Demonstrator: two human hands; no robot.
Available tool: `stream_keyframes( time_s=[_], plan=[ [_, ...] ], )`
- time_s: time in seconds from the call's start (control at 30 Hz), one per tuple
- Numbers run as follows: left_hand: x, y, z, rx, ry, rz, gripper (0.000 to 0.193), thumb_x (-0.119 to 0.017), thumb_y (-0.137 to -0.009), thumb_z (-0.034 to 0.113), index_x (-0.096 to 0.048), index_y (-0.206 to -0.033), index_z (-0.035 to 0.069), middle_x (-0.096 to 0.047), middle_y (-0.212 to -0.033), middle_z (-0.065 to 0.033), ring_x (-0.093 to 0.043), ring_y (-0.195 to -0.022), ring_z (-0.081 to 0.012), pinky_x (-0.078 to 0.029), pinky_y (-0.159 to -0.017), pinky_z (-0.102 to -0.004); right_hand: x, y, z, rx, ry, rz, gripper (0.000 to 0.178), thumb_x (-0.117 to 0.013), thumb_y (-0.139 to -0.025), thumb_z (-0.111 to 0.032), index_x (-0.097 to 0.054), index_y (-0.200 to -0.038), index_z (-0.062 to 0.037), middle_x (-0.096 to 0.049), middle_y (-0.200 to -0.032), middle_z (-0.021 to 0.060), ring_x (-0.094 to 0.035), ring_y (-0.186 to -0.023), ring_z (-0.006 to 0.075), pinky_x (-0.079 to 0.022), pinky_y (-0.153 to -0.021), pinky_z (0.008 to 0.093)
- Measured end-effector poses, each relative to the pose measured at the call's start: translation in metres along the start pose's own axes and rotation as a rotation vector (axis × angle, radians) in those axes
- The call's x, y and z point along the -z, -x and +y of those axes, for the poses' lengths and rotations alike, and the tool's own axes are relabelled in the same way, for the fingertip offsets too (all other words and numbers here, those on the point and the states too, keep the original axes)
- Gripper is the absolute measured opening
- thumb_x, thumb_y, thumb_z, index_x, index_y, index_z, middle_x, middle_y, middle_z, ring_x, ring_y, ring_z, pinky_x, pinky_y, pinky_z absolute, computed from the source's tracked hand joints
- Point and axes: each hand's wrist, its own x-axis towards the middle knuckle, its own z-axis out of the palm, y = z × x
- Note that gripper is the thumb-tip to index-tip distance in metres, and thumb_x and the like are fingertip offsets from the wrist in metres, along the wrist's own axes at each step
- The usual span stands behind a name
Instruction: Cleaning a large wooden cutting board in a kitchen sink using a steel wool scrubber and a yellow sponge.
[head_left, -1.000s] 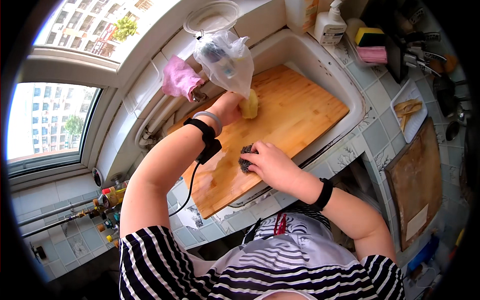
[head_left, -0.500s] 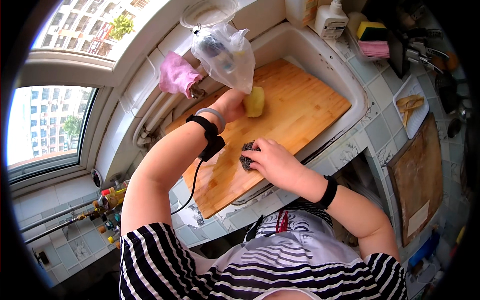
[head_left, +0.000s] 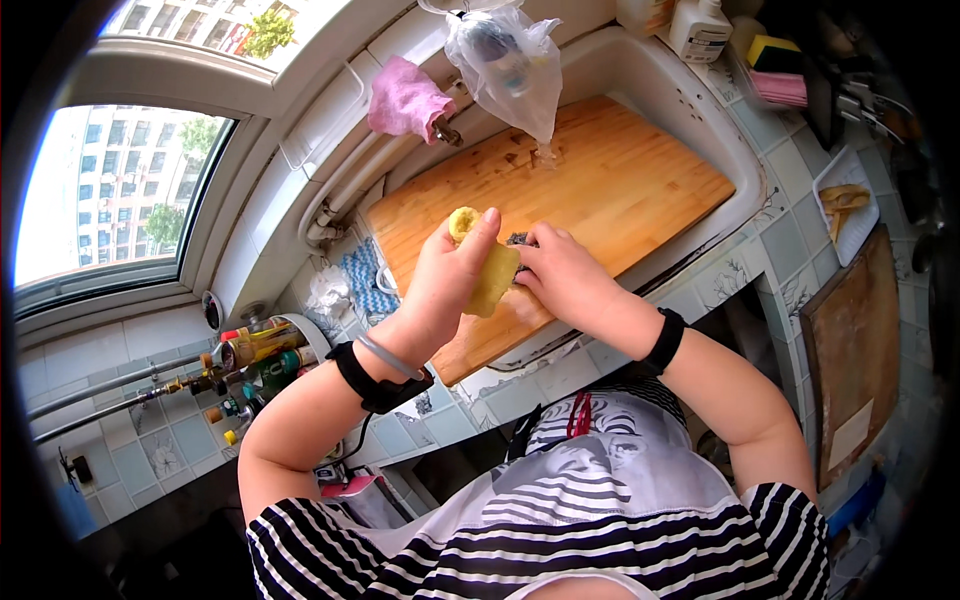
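My left hand (head_left: pixel 445 285) is closed around a soft-looking, pale yellow sponge-like piece (head_left: pixel 495 282), with the thumb along its side. A rounded, rough yellow end (head_left: pixel 462 223) pokes out above the fingers; I cannot tell its exact kind. My right hand (head_left: pixel 570 278) is closed, its fingers on a dark metal scourer (head_left: pixel 518 240) that is mostly covered. Both hands meet over the near left part of a wet wooden cutting board (head_left: pixel 620 170), the right fingertips at the edge of the yellow piece. The board lies slanted across a white sink (head_left: pixel 690 130).
A clear plastic bag (head_left: pixel 505 70) and a pink cloth (head_left: pixel 405 95) over a tap hang above the board's far edge. A blue-and-white cloth (head_left: pixel 368 275) lies left of it. White bottle (head_left: pixel 698 30), sponge box (head_left: pixel 775 75) and white tray (head_left: pixel 850 195) stand on the right.
My left hand has come back toward me from the board's far part, carrying the yellow piece. It now meets my right hand, which still has the scourer. The view has shifted.
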Motion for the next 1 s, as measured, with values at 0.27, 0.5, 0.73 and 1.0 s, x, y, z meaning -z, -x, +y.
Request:
stream_keyframes(
  time_s=[0.27,0.5,0.73,1.0],
  plan=[
    [-0.011,0.033,-0.028,-0.210,0.093,0.124,0.031,-0.059,-0.099,0.036,-0.057,-0.093,0.006,-0.057,-0.083,0.0007,-0.051,-0.072,-0.0078,-0.044,-0.062,-0.0255,-0.042,0.005,-0.028,-0.114,-0.406,0.125,0.013,-0.064,-0.083,-0.009,-0.061,-0.093,-0.0021,-0.058,-0.100,0.0158,-0.054,-0.098,0.0355,-0.048,-0.086,0.0418],
    [-0.006,0.044,-0.035,-0.300,0.091,0.190,0.036,-0.054,-0.099,0.041,-0.054,-0.083,0.010,-0.052,-0.073,0.0006,-0.046,-0.062,-0.0081,-0.038,-0.055,-0.0258,-0.012,0.017,-0.028,0.061,-0.073,0.103,0.011,-0.066,-0.080,-0.007,-0.063,-0.089,-0.0026,-0.059,-0.097,0.0136,-0.055,-0.097,0.0344,-0.048,-0.084,0.0415],
    [0.000,0.050,-0.015,-0.308,0.088,0.225,0.036,-0.056,-0.098,0.044,-0.053,-0.085,0.010,-0.053,-0.072,0.0003,-0.049,-0.061,-0.0090,-0.041,-0.055,-0.0251,-0.022,0.023,-0.037,0.158,-0.154,0.051,0.018,-0.069,-0.078,-0.006,-0.069,-0.096,-0.0052,-0.059,-0.097,0.0116,-0.056,-0.095,0.0327,-0.048,-0.086,0.0413],
    [0.002,0.040,-0.021,-0.275,0.147,0.205,0.035,-0.057,-0.097,0.044,-0.052,-0.087,0.010,-0.054,-0.072,-0.0011,-0.052,-0.057,-0.0110,-0.044,-0.050,-0.0270,-0.003,0.026,-0.002,0.023,0.123,0.168,0.022,-0.069,-0.080,-0.005,-0.068,-0.102,-0.0038,-0.059,-0.099,0.0135,-0.056,-0.096,0.0338,-0.048,-0.086,0.0398]
  ],
)
